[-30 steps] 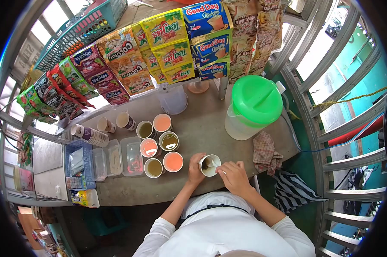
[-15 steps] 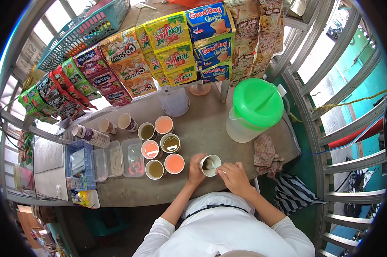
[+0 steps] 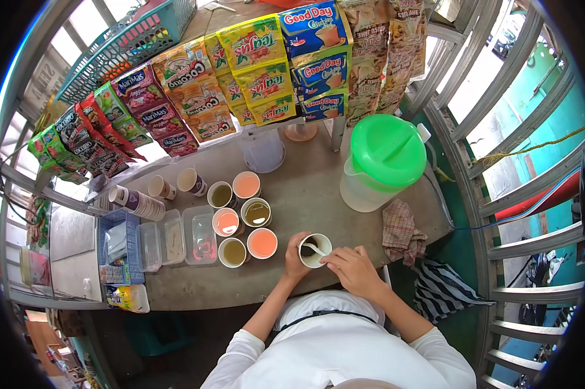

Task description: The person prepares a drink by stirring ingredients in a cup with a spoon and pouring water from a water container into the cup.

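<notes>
My left hand (image 3: 297, 257) is wrapped round the left side of a paper cup (image 3: 328, 242) with dark liquid in it. Pinched in the fingers of my right hand (image 3: 352, 267) is a white spoon (image 3: 315, 248), its bowl end dipping into that cup. To the left stand several filled paper cups: some hold an orange-pink drink (image 3: 262, 243), others a brownish-green drink (image 3: 232, 252).
A pitcher with a green lid (image 3: 388, 150) stands behind on the right, beside a checked cloth (image 3: 404, 232). Clear plastic containers (image 3: 199, 235), stacked paper cups (image 3: 137, 203) and a blue basket (image 3: 120, 246) are at left. Drink sachets (image 3: 260, 61) hang across the back.
The spoon has shifted inside the cup, and more of its white handle now shows over the rim. Both hands keep their hold in nearly the same place.
</notes>
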Demonstrator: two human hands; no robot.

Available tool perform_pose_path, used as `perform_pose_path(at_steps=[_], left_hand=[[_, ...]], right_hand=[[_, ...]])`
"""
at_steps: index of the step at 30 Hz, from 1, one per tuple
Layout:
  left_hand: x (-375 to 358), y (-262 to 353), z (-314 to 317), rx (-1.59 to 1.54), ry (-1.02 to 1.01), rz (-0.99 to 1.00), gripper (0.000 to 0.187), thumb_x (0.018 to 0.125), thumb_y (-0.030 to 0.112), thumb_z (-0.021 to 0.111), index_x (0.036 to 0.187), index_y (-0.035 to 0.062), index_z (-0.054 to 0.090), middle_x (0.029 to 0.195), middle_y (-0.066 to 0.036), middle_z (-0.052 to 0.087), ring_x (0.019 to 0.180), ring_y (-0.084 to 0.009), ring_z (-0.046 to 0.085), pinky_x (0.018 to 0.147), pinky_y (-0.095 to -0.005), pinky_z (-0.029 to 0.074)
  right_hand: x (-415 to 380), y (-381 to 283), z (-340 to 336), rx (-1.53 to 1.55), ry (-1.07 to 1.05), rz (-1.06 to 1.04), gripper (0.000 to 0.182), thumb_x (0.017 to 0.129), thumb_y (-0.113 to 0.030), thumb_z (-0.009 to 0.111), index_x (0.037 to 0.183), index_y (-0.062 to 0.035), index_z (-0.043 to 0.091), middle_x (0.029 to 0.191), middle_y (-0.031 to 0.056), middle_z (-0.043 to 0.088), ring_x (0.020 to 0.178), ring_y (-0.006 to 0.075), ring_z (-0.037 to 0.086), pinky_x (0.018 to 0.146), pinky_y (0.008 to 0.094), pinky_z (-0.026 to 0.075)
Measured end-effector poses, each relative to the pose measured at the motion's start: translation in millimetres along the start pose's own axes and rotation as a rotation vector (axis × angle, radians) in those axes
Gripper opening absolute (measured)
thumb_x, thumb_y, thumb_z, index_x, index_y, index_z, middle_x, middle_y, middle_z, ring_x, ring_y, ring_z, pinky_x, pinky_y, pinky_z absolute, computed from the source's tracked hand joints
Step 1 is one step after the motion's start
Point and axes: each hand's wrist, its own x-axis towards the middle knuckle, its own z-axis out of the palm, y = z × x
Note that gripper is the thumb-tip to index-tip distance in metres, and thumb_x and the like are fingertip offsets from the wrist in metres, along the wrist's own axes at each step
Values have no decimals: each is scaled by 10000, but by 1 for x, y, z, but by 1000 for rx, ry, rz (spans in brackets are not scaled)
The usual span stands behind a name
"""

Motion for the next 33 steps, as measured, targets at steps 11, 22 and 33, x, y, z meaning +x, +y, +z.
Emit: perform_pose_path(at_steps=[11,22,33], left_hand=[[7,19,-2,49,29,87,677,629,39,836,1184,67,449,1109,-180,624,1031,-368,618,890,-440,503],[7,27,0,152,39,108,594,626,20,795,1137,55,495,1076,-172,614,1009,-366,608,878,-442,492],[6,25,-1,179,38,107,591,609,9,788,1127,46,507,1079,-178,609,994,-365,605,875,-447,482]], right_hand=[[-10,-8,3,-97,109,9,123,934,-180,556,975,-110,649,850,22,601,766,188,552,736,363,324],[-17,-10,9,85,116,85,166,960,-190,513,960,-97,651,846,34,610,773,198,558,735,359,323],[-17,-6,11,29,99,79,170,958,-182,510,951,-92,654,862,33,622,805,201,564,749,360,322]])
